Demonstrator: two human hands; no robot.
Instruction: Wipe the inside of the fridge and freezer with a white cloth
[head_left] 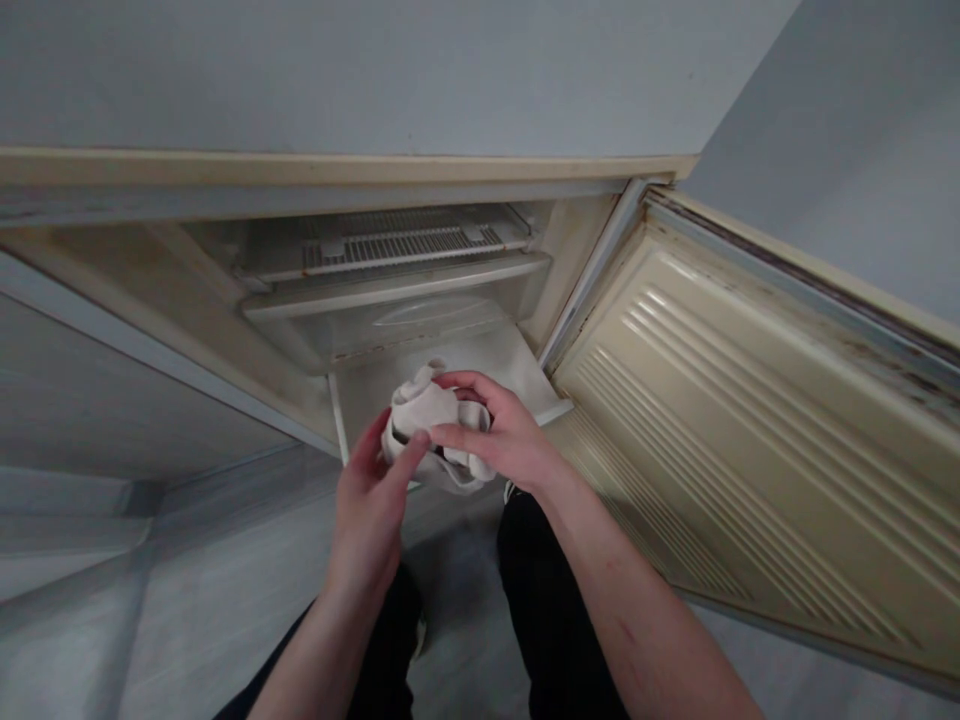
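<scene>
Grey floor and an open small fridge [420, 300], door [750, 420] swung right. Crumpled white cloth [429, 412] is held bunched between both hands before the fridge floor: right hand [502, 440] closed over it, left hand [371, 500] pinching its near-left edge.

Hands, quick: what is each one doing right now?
Left hand: fingers closed on the white cloth.
Right hand: fingers closed on the same cloth, in front of the open fridge.
</scene>
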